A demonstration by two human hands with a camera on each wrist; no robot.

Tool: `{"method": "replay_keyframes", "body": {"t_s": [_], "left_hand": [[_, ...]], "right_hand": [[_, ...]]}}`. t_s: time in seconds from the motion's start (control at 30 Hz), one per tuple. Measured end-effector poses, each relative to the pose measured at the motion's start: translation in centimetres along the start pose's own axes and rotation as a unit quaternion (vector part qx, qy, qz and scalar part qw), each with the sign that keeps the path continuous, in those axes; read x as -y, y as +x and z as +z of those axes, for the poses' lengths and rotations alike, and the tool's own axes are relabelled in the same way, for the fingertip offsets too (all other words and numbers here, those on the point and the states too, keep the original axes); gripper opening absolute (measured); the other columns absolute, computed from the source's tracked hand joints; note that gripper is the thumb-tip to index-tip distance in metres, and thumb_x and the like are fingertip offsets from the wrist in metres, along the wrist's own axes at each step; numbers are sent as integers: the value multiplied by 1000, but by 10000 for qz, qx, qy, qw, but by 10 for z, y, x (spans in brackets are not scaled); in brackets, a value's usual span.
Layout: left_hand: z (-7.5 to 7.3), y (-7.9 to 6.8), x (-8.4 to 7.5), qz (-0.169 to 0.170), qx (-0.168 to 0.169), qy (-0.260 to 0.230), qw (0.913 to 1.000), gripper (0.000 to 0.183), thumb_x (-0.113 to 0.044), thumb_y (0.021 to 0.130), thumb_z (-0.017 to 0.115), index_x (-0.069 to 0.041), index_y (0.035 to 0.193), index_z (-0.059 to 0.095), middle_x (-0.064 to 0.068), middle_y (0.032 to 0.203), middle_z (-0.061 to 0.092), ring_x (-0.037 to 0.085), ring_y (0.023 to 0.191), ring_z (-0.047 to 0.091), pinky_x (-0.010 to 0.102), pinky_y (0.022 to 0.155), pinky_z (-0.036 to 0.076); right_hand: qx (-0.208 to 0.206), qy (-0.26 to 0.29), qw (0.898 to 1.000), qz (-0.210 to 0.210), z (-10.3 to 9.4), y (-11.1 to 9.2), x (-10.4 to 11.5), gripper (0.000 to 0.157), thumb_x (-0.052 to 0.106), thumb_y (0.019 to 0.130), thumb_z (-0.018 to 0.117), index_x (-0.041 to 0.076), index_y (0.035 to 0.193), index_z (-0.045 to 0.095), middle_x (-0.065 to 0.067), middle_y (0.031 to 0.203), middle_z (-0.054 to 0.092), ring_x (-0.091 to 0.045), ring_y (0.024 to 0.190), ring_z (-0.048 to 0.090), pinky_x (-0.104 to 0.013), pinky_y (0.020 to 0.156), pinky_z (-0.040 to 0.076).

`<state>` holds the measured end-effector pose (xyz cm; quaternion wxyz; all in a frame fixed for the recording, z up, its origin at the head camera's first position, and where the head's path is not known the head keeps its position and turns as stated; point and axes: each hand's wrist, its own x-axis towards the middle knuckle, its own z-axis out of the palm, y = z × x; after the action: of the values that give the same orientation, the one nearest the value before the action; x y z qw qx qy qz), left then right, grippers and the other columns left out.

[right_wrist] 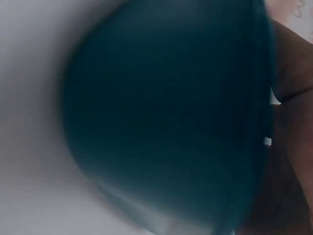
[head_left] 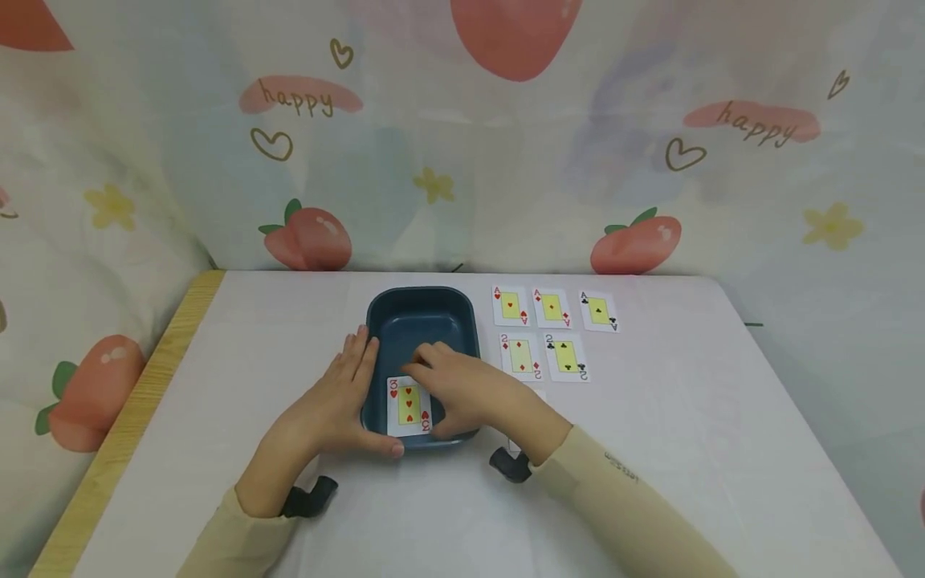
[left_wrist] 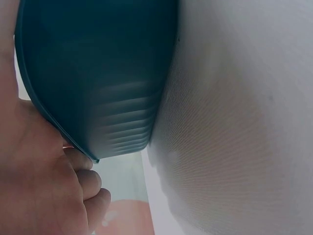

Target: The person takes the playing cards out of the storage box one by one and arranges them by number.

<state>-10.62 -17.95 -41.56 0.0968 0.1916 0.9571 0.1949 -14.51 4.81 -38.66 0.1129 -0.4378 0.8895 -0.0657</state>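
Observation:
A dark blue rectangular tray (head_left: 421, 301) sits on the table, its ribbed side filling much of the left wrist view. My left hand (head_left: 336, 393) rests against the tray's left side, fingers fairly straight along the rim and thumb at the front edge. Over the tray's right side, my right hand (head_left: 462, 389) holds a three of hearts playing card (head_left: 409, 405) by its edges, index finger near the top and thumb near the lower right corner. The card lies face up at the tray's front; any cards beneath it are hidden. In the right wrist view the tray blurs and hides the fingertips.
Right of the tray lie three aces in a row: hearts (head_left: 510, 306), diamonds (head_left: 552, 309) and clubs (head_left: 599, 311). Below them are the two of diamonds (head_left: 521, 356) and two of clubs (head_left: 567, 357). My right wrist partly covers another white card (head_left: 540, 395).

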Motion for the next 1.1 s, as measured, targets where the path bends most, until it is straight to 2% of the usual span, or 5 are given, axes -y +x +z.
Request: {"method": "replay_keyframes", "body": {"t_s": [0.37, 0.67, 0.8, 1.1], "left_hand": [[1, 1, 0, 74, -9, 11, 10000, 148, -75, 57, 82, 1, 159, 6, 18, 167, -7, 40, 154, -1, 55, 122, 14], [-1, -1, 0, 116, -53, 20, 9999, 147, -74, 58, 82, 2, 158, 7, 19, 167, -5, 41, 153, -1, 56, 122, 14], [-1, -1, -1, 143, -55, 43, 9999, 147, -75, 58, 82, 2, 158, 7, 19, 167, -6, 40, 153, -1, 56, 122, 13], [0, -2, 0, 76, -18, 67, 9999, 147, -77, 58, 80, 1, 159, 7, 19, 167, -6, 40, 153, 0, 56, 122, 14]], "right_hand": [[390, -114, 9990, 206, 24, 18, 0, 86, 41, 73, 89, 17, 146, 51, 0, 133, 51, -14, 114, 47, -23, 93, 51], [419, -246, 9981, 390, 23, 29, 4, 90, 44, 67, 91, 18, 143, 52, -3, 127, 54, -16, 108, 46, -29, 95, 50], [453, -299, 9977, 407, 23, 31, 4, 87, 45, 67, 90, 19, 141, 54, -4, 127, 53, -17, 107, 46, -29, 93, 50], [533, -108, 9980, 334, 22, 30, 1, 67, 47, 76, 80, 39, 139, 56, -4, 130, 51, -18, 107, 44, -31, 84, 50]]}}
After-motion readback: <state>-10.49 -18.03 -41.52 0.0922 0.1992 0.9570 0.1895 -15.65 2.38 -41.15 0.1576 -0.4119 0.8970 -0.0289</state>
